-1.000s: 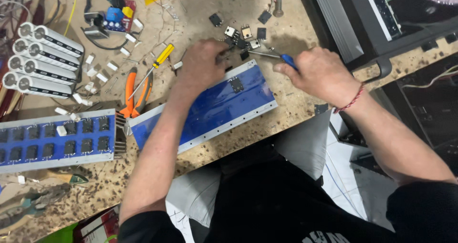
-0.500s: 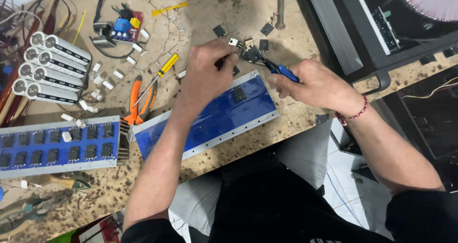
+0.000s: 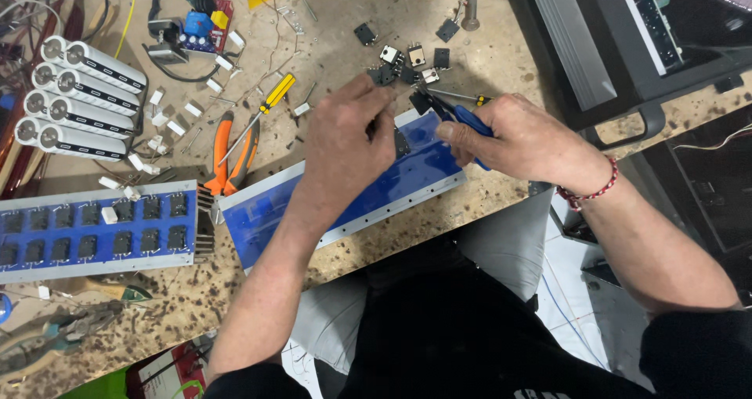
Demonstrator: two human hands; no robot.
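My left hand [image 3: 348,144] rests over a long blue board on an aluminium heatsink [image 3: 274,211], its fingers pinching a small black transistor [image 3: 401,143] at the board's right part. My right hand [image 3: 521,137] grips blue-handled pliers [image 3: 458,117] whose jaws point left toward that transistor. Several loose black transistors [image 3: 392,58] lie just beyond the hands on the speckled workbench [image 3: 392,242].
A second blue board with rows of black transistors [image 3: 94,231] lies at the left. Orange-handled pliers [image 3: 227,152], a yellow screwdriver [image 3: 266,105] and white cylindrical capacitors [image 3: 74,93] sit behind it. A black equipment case [image 3: 627,46] stands at the right.
The view has shifted slightly. My left hand's fingers moved onto the transistor at the board's right part, and my right hand brought the pliers closer to it.
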